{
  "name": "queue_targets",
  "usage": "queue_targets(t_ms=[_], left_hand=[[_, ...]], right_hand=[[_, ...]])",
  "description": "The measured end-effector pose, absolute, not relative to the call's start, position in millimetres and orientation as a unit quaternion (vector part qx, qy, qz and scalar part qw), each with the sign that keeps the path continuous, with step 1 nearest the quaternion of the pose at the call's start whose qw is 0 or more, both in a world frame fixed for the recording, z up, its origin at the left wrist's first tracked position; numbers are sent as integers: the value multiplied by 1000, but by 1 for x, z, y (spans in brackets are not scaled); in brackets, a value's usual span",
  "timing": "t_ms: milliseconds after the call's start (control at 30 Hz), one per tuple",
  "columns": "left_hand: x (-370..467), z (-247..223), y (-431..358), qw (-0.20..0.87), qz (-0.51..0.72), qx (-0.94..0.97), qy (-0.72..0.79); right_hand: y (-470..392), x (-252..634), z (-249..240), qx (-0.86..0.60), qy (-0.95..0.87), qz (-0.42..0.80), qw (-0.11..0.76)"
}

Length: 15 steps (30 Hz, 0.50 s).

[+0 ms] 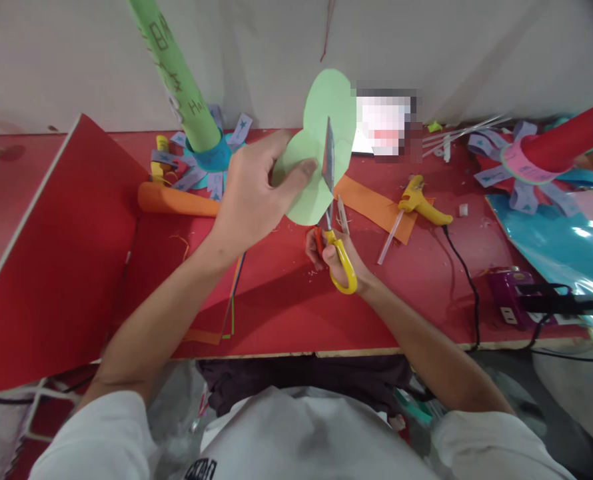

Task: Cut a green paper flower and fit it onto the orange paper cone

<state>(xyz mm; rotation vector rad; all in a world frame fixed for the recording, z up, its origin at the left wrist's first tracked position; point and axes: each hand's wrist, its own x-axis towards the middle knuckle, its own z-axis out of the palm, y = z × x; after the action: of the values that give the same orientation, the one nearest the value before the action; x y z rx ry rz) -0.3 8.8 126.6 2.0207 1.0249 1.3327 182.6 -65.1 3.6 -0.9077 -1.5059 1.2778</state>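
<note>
My left hand [259, 193] pinches a light green paper shape [330, 100] between thumb and fingers, holding it up above the red table. The paper has rounded lobes. My right hand [344, 257] is closed around the red and yellow handles of a pair of scissors [329, 157]. The scissor blades point up and lie over the right part of the paper, near my left thumb. How far apart the blades are is hard to tell.
On the red table [286, 327] lie an orange strip [371, 210], a yellow glue gun [421, 200] with a black cord, and a purple box [509, 293]. A green paper tube [176, 80] stands behind my left hand. A red board [61, 253] leans at left.
</note>
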Motion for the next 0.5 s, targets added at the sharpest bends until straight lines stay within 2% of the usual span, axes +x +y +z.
queue_targets(t_ms=[500], left_hand=[[15, 107, -2, 301, 541, 692, 370]], right_hand=[[-68, 177, 6, -365, -582, 537, 489]])
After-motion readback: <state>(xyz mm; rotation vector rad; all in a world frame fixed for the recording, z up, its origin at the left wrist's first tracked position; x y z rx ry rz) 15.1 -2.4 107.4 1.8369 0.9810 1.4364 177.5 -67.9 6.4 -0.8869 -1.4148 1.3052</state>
